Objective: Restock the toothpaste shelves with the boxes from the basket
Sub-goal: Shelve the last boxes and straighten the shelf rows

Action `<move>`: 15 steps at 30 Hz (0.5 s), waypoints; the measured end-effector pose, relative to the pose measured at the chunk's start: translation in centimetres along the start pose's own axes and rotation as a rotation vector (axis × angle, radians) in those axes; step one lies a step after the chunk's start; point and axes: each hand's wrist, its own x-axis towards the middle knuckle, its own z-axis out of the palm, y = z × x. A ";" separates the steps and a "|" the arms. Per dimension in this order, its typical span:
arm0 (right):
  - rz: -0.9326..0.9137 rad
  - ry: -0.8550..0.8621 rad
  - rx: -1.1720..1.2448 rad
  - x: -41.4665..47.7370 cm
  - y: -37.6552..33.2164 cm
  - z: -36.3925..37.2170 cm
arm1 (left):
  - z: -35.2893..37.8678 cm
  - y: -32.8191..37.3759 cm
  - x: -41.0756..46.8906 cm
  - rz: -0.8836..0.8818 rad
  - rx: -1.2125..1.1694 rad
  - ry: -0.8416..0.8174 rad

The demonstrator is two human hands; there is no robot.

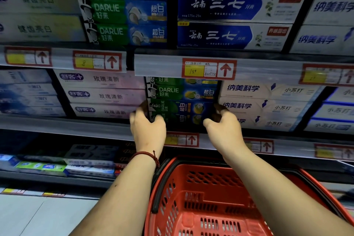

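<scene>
nearest, a red plastic basket (210,180) with slotted walls and a curved black handle (157,193) sits below both forearms. a braided red cord bracelet (147,154) rings the left wrist. the left hand (148,126) curls round the left end of two stacked green darlie boxes (182,110), and the right hand (224,128) grips their right end. these glossy oblong cartons lie lengthwise at the front of the middle shelf (76,130), under more of their kind. pale pink boxes (103,96) flank them on the left and white boxes (268,105) on the right.
</scene>
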 end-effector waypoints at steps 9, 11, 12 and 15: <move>0.013 0.032 0.037 -0.3 -0.7 -0.4 | -0.2 1.1 0.3 0.021 -0.073 -0.036; 0.018 0.035 0.036 -0.1 -0.6 -0.3 | -0.3 1.1 0.4 0.017 -0.088 -0.026; 0.021 0.036 0.034 -0.1 -0.6 -0.3 | -0.3 1.1 0.4 0.016 -0.092 -0.018; 0.023 0.029 0.031 0.1 -0.7 -0.4 | -0.5 1.1 0.4 0.011 -0.113 0.003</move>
